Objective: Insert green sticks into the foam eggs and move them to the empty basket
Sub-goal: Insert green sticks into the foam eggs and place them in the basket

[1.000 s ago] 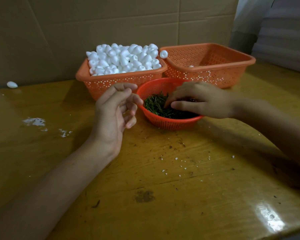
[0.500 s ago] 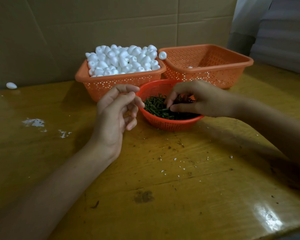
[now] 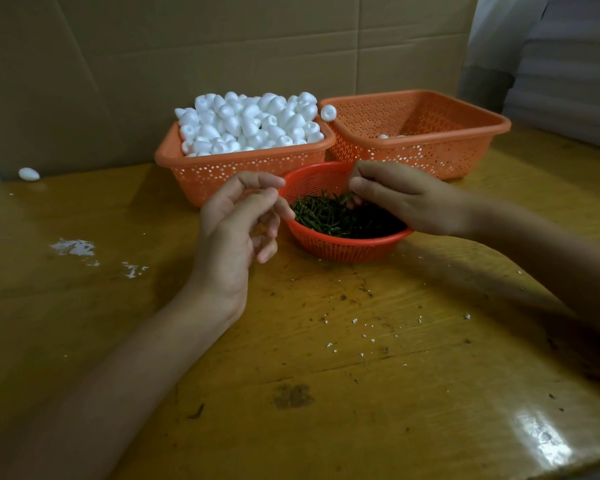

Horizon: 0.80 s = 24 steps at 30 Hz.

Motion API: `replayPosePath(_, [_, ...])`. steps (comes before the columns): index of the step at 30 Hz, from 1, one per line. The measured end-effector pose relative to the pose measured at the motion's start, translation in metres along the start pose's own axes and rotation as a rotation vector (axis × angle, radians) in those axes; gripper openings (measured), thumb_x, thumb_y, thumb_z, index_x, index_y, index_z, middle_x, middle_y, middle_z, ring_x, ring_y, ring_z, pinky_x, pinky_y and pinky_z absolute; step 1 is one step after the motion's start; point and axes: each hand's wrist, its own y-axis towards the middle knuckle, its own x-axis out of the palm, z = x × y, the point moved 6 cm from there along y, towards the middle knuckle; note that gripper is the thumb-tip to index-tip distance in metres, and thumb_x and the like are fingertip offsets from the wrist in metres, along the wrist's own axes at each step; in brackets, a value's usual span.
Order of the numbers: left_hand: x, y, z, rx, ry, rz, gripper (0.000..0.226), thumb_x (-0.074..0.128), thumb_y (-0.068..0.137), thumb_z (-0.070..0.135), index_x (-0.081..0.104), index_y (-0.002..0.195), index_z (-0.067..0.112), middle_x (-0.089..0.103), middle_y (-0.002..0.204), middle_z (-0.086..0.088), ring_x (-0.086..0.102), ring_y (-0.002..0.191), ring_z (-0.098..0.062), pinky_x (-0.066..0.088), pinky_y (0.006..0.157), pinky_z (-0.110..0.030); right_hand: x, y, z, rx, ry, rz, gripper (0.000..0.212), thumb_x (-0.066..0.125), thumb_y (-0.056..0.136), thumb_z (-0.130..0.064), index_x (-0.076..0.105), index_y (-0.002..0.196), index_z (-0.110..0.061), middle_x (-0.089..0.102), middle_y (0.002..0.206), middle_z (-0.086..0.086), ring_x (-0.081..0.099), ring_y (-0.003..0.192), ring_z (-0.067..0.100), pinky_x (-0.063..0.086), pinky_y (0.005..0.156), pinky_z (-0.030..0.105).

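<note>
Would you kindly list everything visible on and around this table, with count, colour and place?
rectangular orange plastic basket: one, orange, back left, heaped with eggs
white foam eggs: many, white, in that basket; one where the baskets' rims meet; one loose, far left
second rectangular orange basket: one, orange, back right, nearly empty
round red mesh basket: one, red, centre front
green sticks: many, dark green, in round basket
wooden table: one, yellow-brown, white crumbs on it
cardboard sheet: one, brown, behind
left hand: one, loosely curled, beside round basket
right hand: one, fingertips among sticks, grip unclear
</note>
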Motion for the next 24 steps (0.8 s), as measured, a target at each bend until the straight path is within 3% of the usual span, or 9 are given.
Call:
replayPosePath(1, [-0.001,0.001,0.001,0.014,0.016,-0.002,0.012,0.058,0.093,0.016,0.066,0.101,0.015,0.068,0.078,-0.003,0.049,0.065,-0.012,0.031,0.045,-0.023,0.000,0.001,0.000,-0.005,-0.009,-0.005,0.026,0.042,0.112,-0.022,0.061,0.097,-0.011,0.066,0.092,0.001,0.061,0.083,0.023,0.048,0.073,0.036])
replayPosePath(3, [-0.004,0.003,0.003,0.047,0.065,0.000,0.010,0.059,0.094,0.016,0.066,0.100,0.016,0.069,0.077,-0.002,0.050,0.065,-0.012,0.032,0.045,-0.022,0.000,0.002,0.000,-0.030,-0.014,-0.010,0.027,0.046,0.110,-0.022,0.062,0.096,-0.006,0.065,0.082,-0.011,0.057,0.069,0.006,0.042,0.063,0.017])
replayPosePath(5, [-0.008,0.005,0.008,0.092,0.137,0.017,0.008,0.060,0.095,0.016,0.066,0.099,0.017,0.068,0.076,0.000,0.051,0.065,-0.012,0.033,0.045,-0.021,0.001,0.003,0.000,-0.048,-0.013,-0.009,0.027,0.049,0.109,-0.019,0.062,0.094,-0.001,0.063,0.079,-0.014,0.057,0.069,-0.003,0.041,0.063,0.010])
replayPosePath(9, [-0.012,0.014,0.024,0.247,0.361,0.139,0.009,0.062,0.098,0.008,0.064,0.100,0.017,0.067,0.076,0.002,0.059,0.065,-0.005,0.041,0.052,-0.017,0.002,0.004,0.000,-0.054,-0.020,-0.018,0.029,0.048,0.109,-0.019,0.062,0.091,-0.002,0.064,0.081,-0.008,0.057,0.069,-0.003,0.040,0.064,0.009])
replayPosePath(13, [-0.025,0.034,0.047,0.404,0.709,0.254,0.017,0.063,0.092,0.009,0.066,0.106,0.018,0.067,0.084,0.003,0.066,0.086,-0.024,0.050,0.077,-0.030,0.003,0.004,-0.002,-0.058,-0.043,-0.021,0.031,0.047,0.110,-0.027,0.063,0.086,-0.015,0.066,0.081,0.002,0.054,0.066,0.004,0.039,0.061,0.016])
replayPosePath(17, [-0.039,0.060,0.070,0.585,1.226,0.210,0.028,0.057,0.092,0.011,0.068,0.118,0.013,0.070,0.101,-0.003,0.061,0.098,-0.030,0.043,0.088,-0.037,0.002,0.005,-0.005,-0.070,-0.055,-0.015,0.031,0.046,0.110,-0.030,0.063,0.087,-0.016,0.067,0.086,0.012,0.055,0.067,0.010,0.040,0.060,0.020])
replayPosePath(20, [-0.051,0.094,0.073,0.434,1.460,0.108,0.030,0.057,0.097,0.016,0.069,0.124,0.016,0.070,0.116,-0.010,0.060,0.111,-0.035,0.044,0.096,-0.040,0.003,0.004,0.000,-0.034,-0.042,-0.002,0.028,0.048,0.109,-0.029,0.063,0.094,-0.011,0.069,0.091,0.007,0.060,0.074,0.015,0.043,0.063,0.024])
replayPosePath(22, [-0.058,0.112,0.064,0.189,1.575,-0.026,0.027,0.057,0.101,0.023,0.073,0.124,0.021,0.069,0.124,-0.012,0.061,0.116,-0.037,0.048,0.098,-0.044,0.003,0.003,0.002,-0.022,-0.038,0.001,0.023,0.050,0.108,-0.029,0.062,0.098,-0.011,0.069,0.093,-0.003,0.060,0.081,0.006,0.043,0.070,0.016])
replayPosePath(24, [-0.060,0.120,0.055,-0.026,1.638,-0.163,0.028,0.051,0.106,0.029,0.075,0.119,0.027,0.068,0.126,-0.012,0.060,0.116,-0.038,0.047,0.094,-0.042,0.002,0.002,0.001,-0.016,-0.067,0.002,0.018,0.053,0.107,-0.028,0.061,0.098,-0.015,0.069,0.095,-0.008,0.062,0.089,0.006,0.046,0.078,0.023])
